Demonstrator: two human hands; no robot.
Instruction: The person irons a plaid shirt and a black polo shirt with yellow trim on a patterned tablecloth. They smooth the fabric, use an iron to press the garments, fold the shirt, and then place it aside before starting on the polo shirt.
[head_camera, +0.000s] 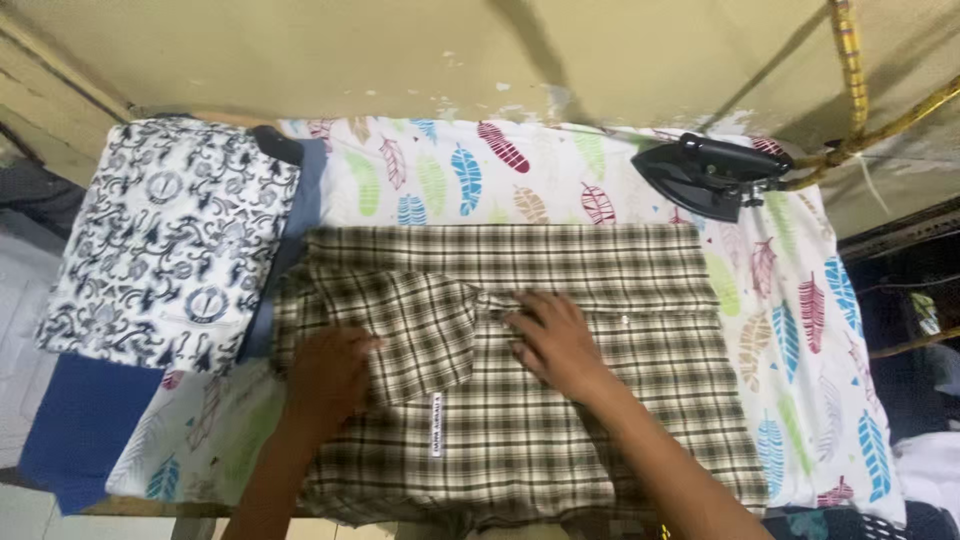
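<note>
We see a feather-print sheet (800, 300) covering the table, and on it a checked shirt (600, 400) spread flat in the middle, its long axis running left to right, one folded part pointing down toward us. Both palms press down on it: our left hand (330, 375) lies flat on the shirt's left side, fingers together, gripping nothing, and our right hand (555, 340) lies flat at its centre, fingers spread, also gripping nothing. Beyond sit a patterned folded cloth (160, 240) at left and a black iron (705, 170) at upper right.

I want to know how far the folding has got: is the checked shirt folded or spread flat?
Partly folded: the checked shirt has a sleeve turned in across its middle, with the left hand and right hand pressing flat on it.
</note>
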